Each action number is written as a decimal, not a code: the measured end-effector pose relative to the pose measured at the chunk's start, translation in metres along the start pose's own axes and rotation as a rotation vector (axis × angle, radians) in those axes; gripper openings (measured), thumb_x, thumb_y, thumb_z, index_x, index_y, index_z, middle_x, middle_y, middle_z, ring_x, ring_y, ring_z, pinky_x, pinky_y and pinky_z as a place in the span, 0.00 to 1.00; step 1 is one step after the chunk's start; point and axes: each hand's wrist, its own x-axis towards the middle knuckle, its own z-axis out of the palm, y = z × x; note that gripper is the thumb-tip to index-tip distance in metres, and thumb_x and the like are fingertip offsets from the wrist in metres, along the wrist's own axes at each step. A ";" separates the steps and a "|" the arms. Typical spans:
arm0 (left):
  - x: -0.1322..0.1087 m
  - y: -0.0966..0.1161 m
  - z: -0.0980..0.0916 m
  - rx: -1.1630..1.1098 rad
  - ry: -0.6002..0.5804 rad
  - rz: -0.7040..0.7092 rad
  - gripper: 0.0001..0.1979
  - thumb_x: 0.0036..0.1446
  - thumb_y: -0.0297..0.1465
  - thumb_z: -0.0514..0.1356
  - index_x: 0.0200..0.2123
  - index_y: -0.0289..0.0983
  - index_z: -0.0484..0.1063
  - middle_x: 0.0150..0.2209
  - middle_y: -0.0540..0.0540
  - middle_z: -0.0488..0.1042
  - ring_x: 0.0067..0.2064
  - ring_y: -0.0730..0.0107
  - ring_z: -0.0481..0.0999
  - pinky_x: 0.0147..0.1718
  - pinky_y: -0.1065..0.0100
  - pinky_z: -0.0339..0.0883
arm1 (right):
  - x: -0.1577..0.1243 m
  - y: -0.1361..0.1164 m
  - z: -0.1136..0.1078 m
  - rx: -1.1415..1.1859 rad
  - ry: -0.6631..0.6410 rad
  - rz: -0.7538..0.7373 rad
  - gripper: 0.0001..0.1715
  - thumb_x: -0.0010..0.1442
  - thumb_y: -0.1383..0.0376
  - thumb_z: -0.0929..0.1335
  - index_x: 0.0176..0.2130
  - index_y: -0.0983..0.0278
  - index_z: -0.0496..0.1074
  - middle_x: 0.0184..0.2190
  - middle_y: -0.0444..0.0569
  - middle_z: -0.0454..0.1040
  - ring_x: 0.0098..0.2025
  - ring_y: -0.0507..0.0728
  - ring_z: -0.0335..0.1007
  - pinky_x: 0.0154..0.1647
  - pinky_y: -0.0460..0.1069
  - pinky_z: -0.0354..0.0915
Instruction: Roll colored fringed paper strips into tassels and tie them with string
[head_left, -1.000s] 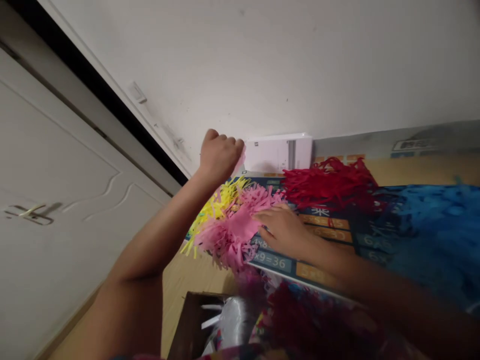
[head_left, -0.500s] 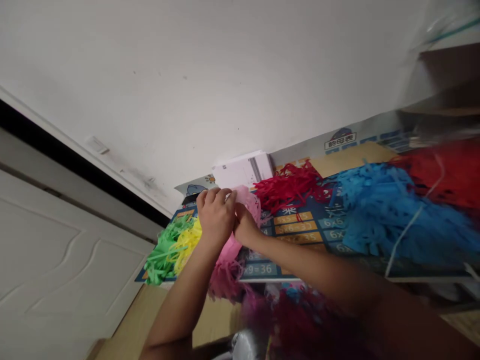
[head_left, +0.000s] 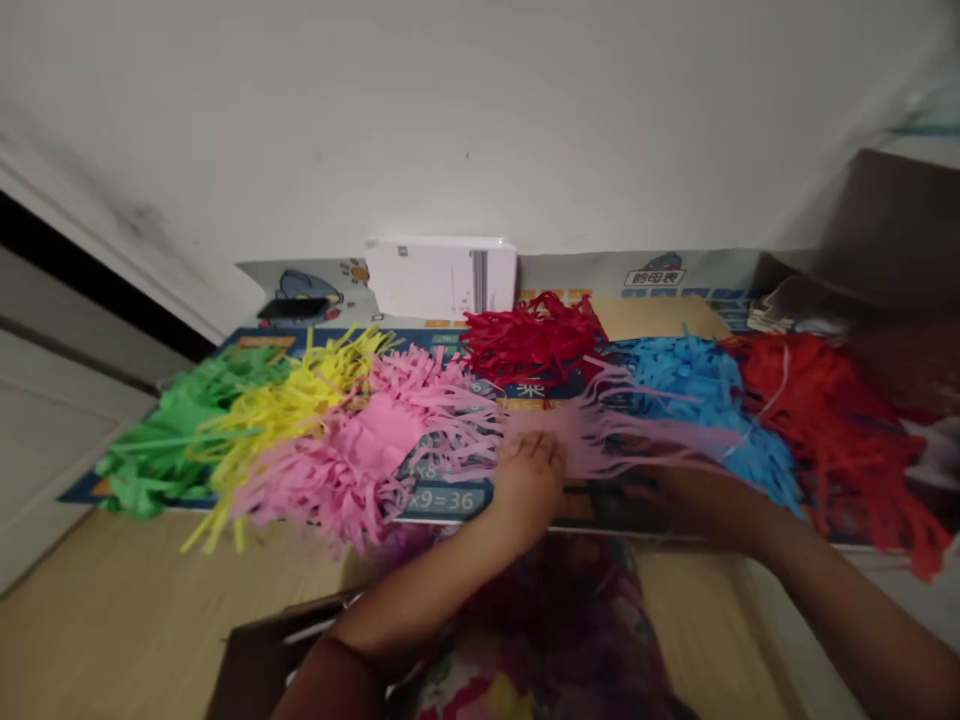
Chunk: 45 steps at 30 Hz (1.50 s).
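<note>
The left hand's (head_left: 529,482) fingers (head_left: 537,452) curl shut on the left end of a pale pink fringed strip (head_left: 622,440). The strip stretches rightward, blurred, over the right hand (head_left: 686,500) – whether those fingers grip it cannot be told. Under both hands lies a multiplication mat (head_left: 442,500). Left of the fingers sit pink (head_left: 367,450), yellow (head_left: 285,410) and green (head_left: 165,440) fringe heaps – red (head_left: 532,335) and blue (head_left: 697,385) ones lie farther back.
</note>
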 end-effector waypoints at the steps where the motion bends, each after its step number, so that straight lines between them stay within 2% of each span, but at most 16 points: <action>1: 0.001 0.007 0.005 -0.022 -0.031 -0.013 0.17 0.65 0.25 0.54 0.54 0.34 0.74 0.55 0.38 0.77 0.57 0.56 0.76 0.57 0.55 0.67 | -0.016 0.002 -0.004 0.027 -0.037 -0.026 0.12 0.68 0.59 0.66 0.47 0.58 0.76 0.45 0.49 0.79 0.44 0.58 0.77 0.43 0.53 0.74; 4: 0.003 0.017 0.007 -0.048 -0.088 -0.023 0.17 0.66 0.25 0.53 0.54 0.31 0.74 0.55 0.36 0.76 0.58 0.55 0.75 0.59 0.54 0.66 | -0.038 -0.015 0.001 0.111 -0.004 -0.060 0.14 0.69 0.61 0.62 0.42 0.53 0.77 0.37 0.46 0.82 0.39 0.56 0.79 0.37 0.50 0.75; 6: 0.004 0.018 0.005 -0.047 -0.106 -0.006 0.17 0.66 0.26 0.53 0.55 0.30 0.73 0.57 0.35 0.75 0.59 0.56 0.74 0.61 0.54 0.65 | -0.027 -0.033 0.020 0.090 0.150 -0.048 0.15 0.68 0.62 0.63 0.50 0.58 0.75 0.44 0.52 0.81 0.46 0.60 0.78 0.45 0.55 0.75; 8: 0.005 0.017 0.003 -0.042 -0.116 0.028 0.18 0.67 0.26 0.52 0.56 0.29 0.72 0.57 0.35 0.75 0.60 0.57 0.74 0.62 0.55 0.63 | -0.001 -0.042 0.044 0.005 0.227 -0.045 0.24 0.65 0.65 0.64 0.59 0.68 0.68 0.54 0.61 0.75 0.56 0.65 0.72 0.57 0.63 0.69; 11: 0.002 0.009 0.002 -0.030 -0.139 0.041 0.19 0.67 0.25 0.51 0.58 0.30 0.70 0.58 0.36 0.74 0.60 0.59 0.73 0.63 0.56 0.62 | 0.032 -0.030 0.071 -0.047 0.173 -0.044 0.29 0.60 0.75 0.61 0.60 0.71 0.66 0.53 0.61 0.76 0.55 0.62 0.74 0.63 0.64 0.63; 13: -0.005 -0.003 -0.003 -0.036 -0.152 0.034 0.19 0.67 0.24 0.51 0.58 0.32 0.70 0.58 0.38 0.74 0.59 0.59 0.74 0.62 0.55 0.63 | 0.037 -0.015 0.076 -0.050 0.135 -0.064 0.30 0.58 0.79 0.58 0.57 0.69 0.69 0.51 0.58 0.78 0.51 0.59 0.76 0.62 0.62 0.65; 18: -0.029 -0.033 -0.026 -0.057 -0.131 0.076 0.15 0.69 0.26 0.51 0.52 0.38 0.73 0.53 0.43 0.79 0.58 0.60 0.74 0.64 0.48 0.57 | 0.019 0.009 0.065 0.072 0.097 -0.208 0.24 0.65 0.75 0.58 0.53 0.62 0.75 0.51 0.54 0.78 0.55 0.59 0.74 0.64 0.66 0.59; 21: -0.036 -0.045 -0.034 -0.099 -0.182 0.073 0.13 0.67 0.27 0.52 0.48 0.39 0.76 0.49 0.43 0.80 0.55 0.59 0.75 0.62 0.49 0.57 | 0.016 0.013 0.060 0.213 0.070 -0.200 0.21 0.68 0.70 0.60 0.52 0.59 0.75 0.50 0.52 0.79 0.56 0.59 0.73 0.60 0.63 0.64; 24: -0.036 -0.054 -0.033 -0.263 -0.185 0.040 0.13 0.62 0.27 0.58 0.49 0.41 0.76 0.48 0.44 0.81 0.54 0.59 0.75 0.60 0.52 0.58 | 0.021 0.013 0.056 0.295 0.085 -0.120 0.18 0.68 0.66 0.61 0.51 0.59 0.76 0.49 0.52 0.79 0.54 0.59 0.73 0.55 0.60 0.67; 28: -0.030 -0.062 -0.029 -0.505 -0.118 -0.092 0.12 0.58 0.29 0.64 0.46 0.41 0.77 0.48 0.45 0.81 0.51 0.60 0.77 0.55 0.55 0.60 | 0.034 0.012 0.050 0.347 0.077 0.020 0.13 0.67 0.60 0.65 0.44 0.58 0.79 0.43 0.50 0.81 0.49 0.62 0.75 0.50 0.59 0.67; 31: -0.022 -0.065 -0.024 -0.594 -0.096 -0.206 0.06 0.62 0.34 0.63 0.35 0.41 0.79 0.38 0.48 0.83 0.42 0.64 0.80 0.51 0.59 0.62 | 0.044 0.012 0.048 0.441 0.046 0.136 0.14 0.64 0.55 0.67 0.36 0.59 0.79 0.37 0.49 0.81 0.42 0.62 0.76 0.45 0.57 0.67; 34: -0.013 -0.065 -0.017 -0.581 -0.126 -0.310 0.17 0.65 0.35 0.60 0.23 0.39 0.76 0.26 0.50 0.79 0.34 0.66 0.78 0.45 0.61 0.62 | 0.053 0.013 0.050 0.492 0.027 0.249 0.20 0.65 0.55 0.64 0.30 0.60 0.78 0.34 0.49 0.81 0.38 0.62 0.76 0.41 0.55 0.66; 35: -0.011 -0.065 -0.015 -0.560 -0.128 -0.341 0.15 0.64 0.35 0.60 0.24 0.39 0.77 0.26 0.50 0.79 0.33 0.65 0.78 0.45 0.60 0.62 | 0.055 0.012 0.051 0.467 0.033 0.279 0.21 0.65 0.55 0.64 0.28 0.60 0.78 0.33 0.49 0.81 0.38 0.62 0.76 0.39 0.55 0.65; 38: -0.004 -0.062 -0.010 -0.476 -0.093 -0.403 0.04 0.60 0.33 0.64 0.36 0.42 0.80 0.32 0.50 0.82 0.37 0.61 0.79 0.49 0.56 0.59 | 0.060 0.010 0.054 0.304 0.072 0.312 0.20 0.63 0.57 0.66 0.23 0.60 0.73 0.29 0.50 0.78 0.35 0.62 0.72 0.37 0.55 0.61; 39: -0.002 -0.061 -0.009 -0.450 -0.086 -0.412 0.04 0.59 0.32 0.64 0.38 0.43 0.80 0.32 0.50 0.82 0.38 0.61 0.79 0.50 0.55 0.58 | 0.061 0.010 0.055 0.258 0.083 0.310 0.20 0.62 0.57 0.67 0.21 0.60 0.70 0.28 0.50 0.77 0.35 0.62 0.71 0.36 0.54 0.60; 45: 0.000 -0.061 -0.008 -0.419 -0.075 -0.396 0.05 0.59 0.30 0.61 0.36 0.41 0.79 0.31 0.50 0.82 0.37 0.61 0.79 0.49 0.54 0.58 | 0.064 0.007 0.058 0.199 0.081 0.313 0.23 0.62 0.58 0.68 0.19 0.61 0.63 0.28 0.49 0.75 0.34 0.59 0.69 0.36 0.53 0.56</action>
